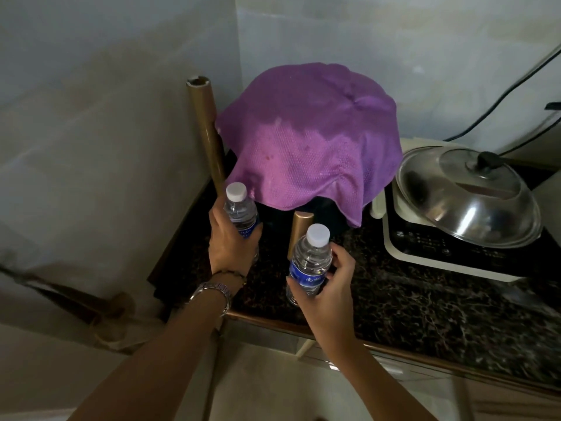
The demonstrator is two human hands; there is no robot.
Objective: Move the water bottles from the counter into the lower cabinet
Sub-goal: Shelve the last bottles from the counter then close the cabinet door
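Two clear water bottles with white caps and blue labels stand upright over the dark speckled counter [409,305]. My left hand [231,244] is wrapped around the left bottle [239,209] near the counter's left end. My right hand [329,287] grips the right bottle [310,259] at its label, close to the counter's front edge. Whether either bottle's base touches the counter is hidden by my hands. The lower cabinet front [403,369] shows below the counter edge, mostly in shadow.
A purple cloth [309,138] drapes a tall object behind the bottles. Two brass-coloured tubes [206,129] [300,229] stand beside it. An induction cooker [431,244] with a steel-lidded pot [467,192] sits at the right. A black cable [498,95] runs down the wall.
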